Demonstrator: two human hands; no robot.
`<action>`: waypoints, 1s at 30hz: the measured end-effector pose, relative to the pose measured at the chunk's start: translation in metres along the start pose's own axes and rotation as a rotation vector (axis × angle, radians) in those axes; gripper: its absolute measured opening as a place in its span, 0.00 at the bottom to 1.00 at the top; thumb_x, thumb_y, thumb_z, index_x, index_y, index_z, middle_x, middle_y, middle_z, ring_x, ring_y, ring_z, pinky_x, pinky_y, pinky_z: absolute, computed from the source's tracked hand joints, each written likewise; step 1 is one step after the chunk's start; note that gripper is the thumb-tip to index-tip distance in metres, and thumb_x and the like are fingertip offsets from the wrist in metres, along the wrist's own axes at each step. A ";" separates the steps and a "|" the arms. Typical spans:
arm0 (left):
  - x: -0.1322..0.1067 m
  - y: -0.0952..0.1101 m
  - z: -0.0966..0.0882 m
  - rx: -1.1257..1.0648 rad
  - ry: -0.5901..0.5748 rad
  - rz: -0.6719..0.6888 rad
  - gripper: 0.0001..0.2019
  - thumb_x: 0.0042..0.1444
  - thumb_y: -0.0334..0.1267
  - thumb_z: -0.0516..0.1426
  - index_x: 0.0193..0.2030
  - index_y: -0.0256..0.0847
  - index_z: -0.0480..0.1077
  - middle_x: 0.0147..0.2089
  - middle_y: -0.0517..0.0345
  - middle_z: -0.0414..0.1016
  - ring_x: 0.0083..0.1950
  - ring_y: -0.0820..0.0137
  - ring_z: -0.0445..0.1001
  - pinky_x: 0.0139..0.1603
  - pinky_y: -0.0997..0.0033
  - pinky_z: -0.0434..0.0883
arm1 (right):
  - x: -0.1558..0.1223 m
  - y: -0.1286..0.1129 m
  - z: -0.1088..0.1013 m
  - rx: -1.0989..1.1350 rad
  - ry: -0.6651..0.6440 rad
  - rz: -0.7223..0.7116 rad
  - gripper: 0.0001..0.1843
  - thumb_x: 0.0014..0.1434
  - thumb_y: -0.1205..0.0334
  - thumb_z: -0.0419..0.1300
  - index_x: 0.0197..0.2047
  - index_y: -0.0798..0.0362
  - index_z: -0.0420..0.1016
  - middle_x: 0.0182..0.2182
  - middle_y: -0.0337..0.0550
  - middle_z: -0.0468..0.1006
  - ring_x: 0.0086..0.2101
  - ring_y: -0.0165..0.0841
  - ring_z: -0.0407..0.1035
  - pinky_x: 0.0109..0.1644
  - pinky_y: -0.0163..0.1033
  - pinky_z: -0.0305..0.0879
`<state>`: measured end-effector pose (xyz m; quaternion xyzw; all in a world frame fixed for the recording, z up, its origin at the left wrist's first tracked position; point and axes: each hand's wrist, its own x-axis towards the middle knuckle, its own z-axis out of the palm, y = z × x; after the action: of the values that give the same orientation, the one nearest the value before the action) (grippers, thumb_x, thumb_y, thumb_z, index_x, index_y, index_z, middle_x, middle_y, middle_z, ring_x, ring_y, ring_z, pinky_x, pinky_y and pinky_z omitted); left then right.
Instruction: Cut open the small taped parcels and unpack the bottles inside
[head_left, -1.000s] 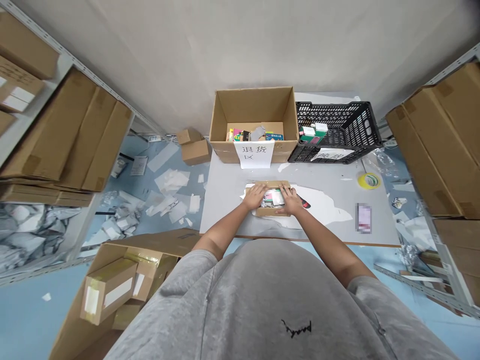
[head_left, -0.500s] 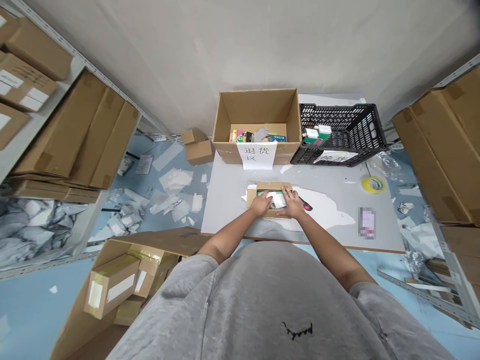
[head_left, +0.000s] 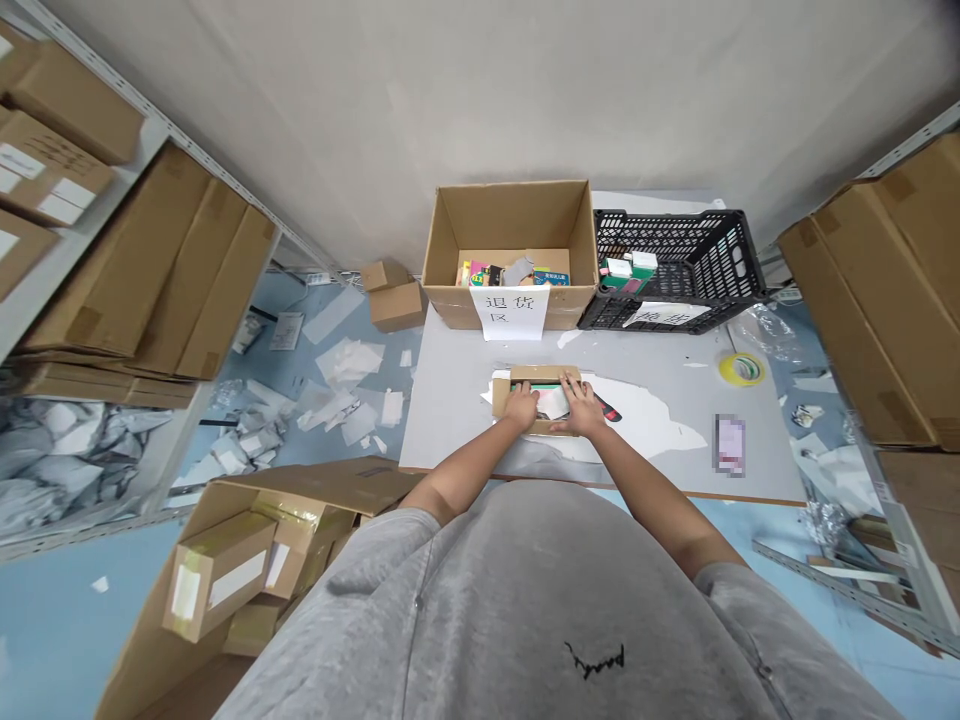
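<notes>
A small open cardboard box lies on the table in front of me, and a green-and-white package shows inside it. My left hand reaches into the left part of this box, its fingers curled at the package and their tips partly hidden. Spanning the right end is my right hand, with fingers on the far side and thumb toward the near side, gripping the box. A black-and-red item pokes out beside my right hand. Torn white paper lies under and right of the box.
Behind stand a large cardboard box with colourful items and a black crate holding green-and-white packages. Yellow tape lies at the table's right. A big carton with parcels is at lower left. Shelves flank both sides; scraps litter the floor.
My left hand's fingers have sunk slightly deeper into the small box, and its thumb has drawn in. My right hand stays on the right end. The view has shifted slightly.
</notes>
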<state>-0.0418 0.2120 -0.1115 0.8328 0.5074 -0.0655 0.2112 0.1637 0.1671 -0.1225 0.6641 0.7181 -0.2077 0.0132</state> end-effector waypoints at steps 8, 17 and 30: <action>0.001 -0.005 0.004 -0.250 -0.085 0.169 0.14 0.67 0.34 0.53 0.56 0.44 0.74 0.55 0.51 0.74 0.52 0.63 0.75 0.54 0.67 0.71 | 0.001 0.002 0.003 0.086 0.021 -0.012 0.80 0.40 0.29 0.74 0.81 0.43 0.30 0.80 0.42 0.29 0.71 0.67 0.41 0.71 0.67 0.53; 0.002 -0.013 0.009 -0.329 0.036 0.073 0.31 0.58 0.21 0.55 0.68 0.43 0.65 0.70 0.46 0.61 0.61 0.61 0.73 0.60 0.65 0.72 | -0.003 0.005 0.004 0.099 0.019 -0.072 0.48 0.44 0.34 0.76 0.66 0.40 0.76 0.79 0.33 0.30 0.72 0.71 0.39 0.70 0.69 0.54; 0.016 -0.005 0.002 -0.075 0.004 0.145 0.33 0.61 0.30 0.60 0.73 0.43 0.59 0.70 0.44 0.62 0.62 0.58 0.71 0.57 0.65 0.70 | -0.008 0.004 -0.010 0.164 -0.055 -0.061 0.25 0.47 0.35 0.75 0.31 0.50 0.88 0.79 0.23 0.29 0.74 0.68 0.34 0.74 0.63 0.51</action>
<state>-0.0381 0.2264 -0.1200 0.8591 0.4481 -0.0291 0.2456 0.1708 0.1624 -0.1124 0.6346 0.7181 -0.2844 -0.0277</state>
